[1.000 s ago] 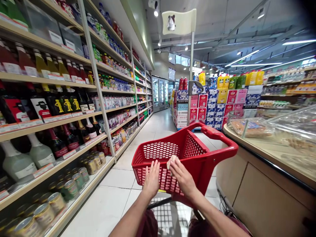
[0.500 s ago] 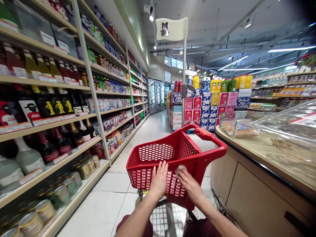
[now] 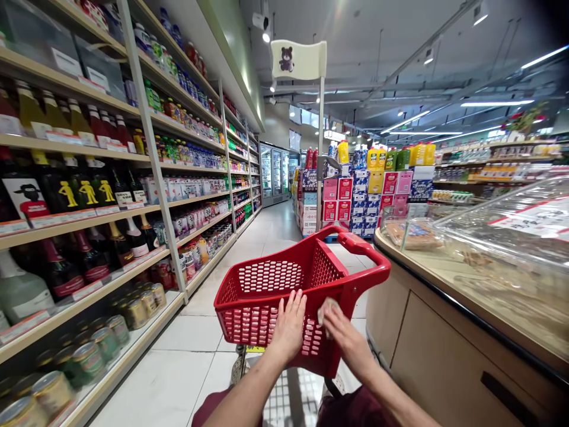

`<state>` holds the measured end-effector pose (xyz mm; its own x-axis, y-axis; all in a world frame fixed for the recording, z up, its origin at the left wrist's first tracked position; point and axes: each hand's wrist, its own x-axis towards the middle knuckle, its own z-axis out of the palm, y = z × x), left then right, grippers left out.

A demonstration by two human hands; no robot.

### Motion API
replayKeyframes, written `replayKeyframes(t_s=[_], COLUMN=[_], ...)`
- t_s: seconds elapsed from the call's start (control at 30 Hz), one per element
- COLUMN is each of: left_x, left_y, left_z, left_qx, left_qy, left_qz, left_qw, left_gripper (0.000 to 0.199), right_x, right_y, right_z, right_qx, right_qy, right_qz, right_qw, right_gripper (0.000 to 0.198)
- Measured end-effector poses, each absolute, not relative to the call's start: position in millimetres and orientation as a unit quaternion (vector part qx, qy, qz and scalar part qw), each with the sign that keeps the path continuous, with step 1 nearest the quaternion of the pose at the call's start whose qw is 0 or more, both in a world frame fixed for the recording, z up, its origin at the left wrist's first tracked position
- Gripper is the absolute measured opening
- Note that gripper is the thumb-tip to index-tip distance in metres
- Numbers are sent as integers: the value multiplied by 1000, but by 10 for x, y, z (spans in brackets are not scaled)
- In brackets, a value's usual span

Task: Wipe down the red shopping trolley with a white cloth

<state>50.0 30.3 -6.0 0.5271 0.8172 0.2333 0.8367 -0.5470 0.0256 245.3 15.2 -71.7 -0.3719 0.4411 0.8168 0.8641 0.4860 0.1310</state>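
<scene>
A red plastic shopping cart (image 3: 284, 302) with perforated sides stands directly before me, its handle (image 3: 376, 270) toward the right. My left hand (image 3: 290, 323) lies with fingers stretched out against the near side of the basket, the fingertips close to the top rim. A crumpled pale cloth (image 3: 328, 309) is under the fingers of my right hand (image 3: 345, 335), which presses it to the near side panel, nearer the handle end. No goods show in the visible part of the basket.
Tall shelves (image 3: 191, 204) of bottles and cans line the left. A curved counter (image 3: 400, 308) with clear covers stands close on the right. Beyond the cart are stacked drink boxes (image 3: 344, 190) and a pole with a bear sign (image 3: 299, 59). Tiled floor (image 3: 178, 338) runs between.
The view has turned slightly right, so the cart and shelves sit further left. Both hands have shifted a little toward the handle end along the cart's side; the cloth stays in my right hand.
</scene>
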Motion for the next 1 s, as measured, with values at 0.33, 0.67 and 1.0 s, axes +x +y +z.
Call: replayKeyframes(t_s=[0.33, 0.67, 1.0], left_x=[625, 590, 403], left_y=[354, 428, 577], left_z=[-135, -160, -244], left_qx=[-875, -848, -807], left_qy=[-465, -515, -580], left_qz=[-119, -111, -84], left_qw=[62, 59, 82], left_gripper=[81, 80, 75], right_x=[2743, 2922, 2999], right_y=[25, 6, 390], right_z=[-800, -728, 98], right_qx=[-400, -428, -490], right_qy=[-794, -770, -675], right_qz=[-267, -268, -358], right_qw=[372, 390, 419], right_gripper=[45, 49, 47])
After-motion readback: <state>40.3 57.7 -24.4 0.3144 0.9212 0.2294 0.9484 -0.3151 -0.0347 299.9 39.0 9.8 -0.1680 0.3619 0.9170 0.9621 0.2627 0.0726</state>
